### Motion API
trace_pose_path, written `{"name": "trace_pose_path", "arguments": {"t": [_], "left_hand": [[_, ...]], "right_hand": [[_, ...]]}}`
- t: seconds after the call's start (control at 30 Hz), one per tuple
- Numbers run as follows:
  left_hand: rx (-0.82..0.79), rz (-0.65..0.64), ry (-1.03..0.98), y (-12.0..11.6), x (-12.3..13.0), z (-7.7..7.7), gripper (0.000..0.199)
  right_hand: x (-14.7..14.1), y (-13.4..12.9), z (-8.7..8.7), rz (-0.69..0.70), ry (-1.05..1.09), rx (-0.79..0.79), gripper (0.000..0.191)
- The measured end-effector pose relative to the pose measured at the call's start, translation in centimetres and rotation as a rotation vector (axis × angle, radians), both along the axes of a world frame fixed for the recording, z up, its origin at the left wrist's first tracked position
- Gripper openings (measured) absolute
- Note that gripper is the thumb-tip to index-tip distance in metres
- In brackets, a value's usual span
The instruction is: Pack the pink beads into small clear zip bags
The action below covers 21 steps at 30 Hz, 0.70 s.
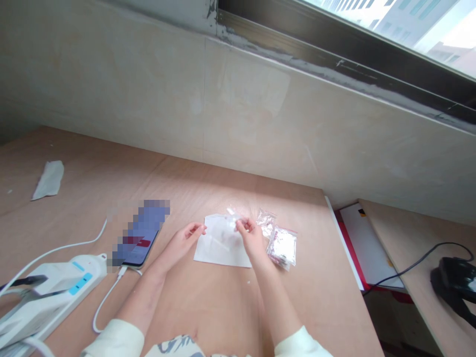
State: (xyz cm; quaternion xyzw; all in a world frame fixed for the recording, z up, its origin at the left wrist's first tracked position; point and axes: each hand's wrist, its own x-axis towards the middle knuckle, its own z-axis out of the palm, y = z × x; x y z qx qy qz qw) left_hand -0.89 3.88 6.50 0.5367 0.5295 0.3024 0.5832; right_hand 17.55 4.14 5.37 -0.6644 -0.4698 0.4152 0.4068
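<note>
White paper (223,250) lies flat on the wooden table, between and below my two hands. My right hand (252,238) is over its right side, thumb and fingers pinching a small clear plastic bag (232,214). The bag's outline is faint against the paper. At the paper's upper left edge is my left hand (188,234), its fingers curled and thumb close to them; whatever they hold, if anything, is too small to make out. Right of my right hand lie a small clear packet (266,221) and a stack of shiny zip bags (282,245).
A phone (147,243), partly pixelated, lies to the left with a white cable plugged in. Nearer is a white power strip (80,277) with chargers. A crumpled tissue (49,179) is far left. Past the table's right edge are a white board (366,248) and a black device (455,285).
</note>
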Motion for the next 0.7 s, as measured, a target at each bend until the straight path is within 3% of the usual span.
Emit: {"name": "trace_pose_path", "arguments": {"t": [0.07,0.2,0.37,0.53,0.7], "left_hand": [[-0.003,0.006,0.051,-0.1,-0.6,-0.2,0.031],[-0.014,-0.031,0.066,-0.4,-1.2,-1.2,0.029],[-0.009,-0.048,0.052,-0.4,-1.4,-2.3,0.027],[-0.005,-0.055,0.077,-0.2,-1.2,-2.3,0.027],[-0.014,-0.076,0.066,-0.5,-1.4,-1.6,0.027]], "right_hand": [[1.1,3.7,0.4,-0.043,-0.337,-0.001,0.015],[2.8,8.3,0.8,-0.170,-0.538,-0.009,0.030],[3.8,6.0,-0.3,-0.325,-0.708,-0.064,0.026],[4.5,3.5,-1.9,-0.306,-0.776,-0.102,0.015],[5.2,3.1,-0.8,-0.263,-0.756,-0.066,0.019]]}}
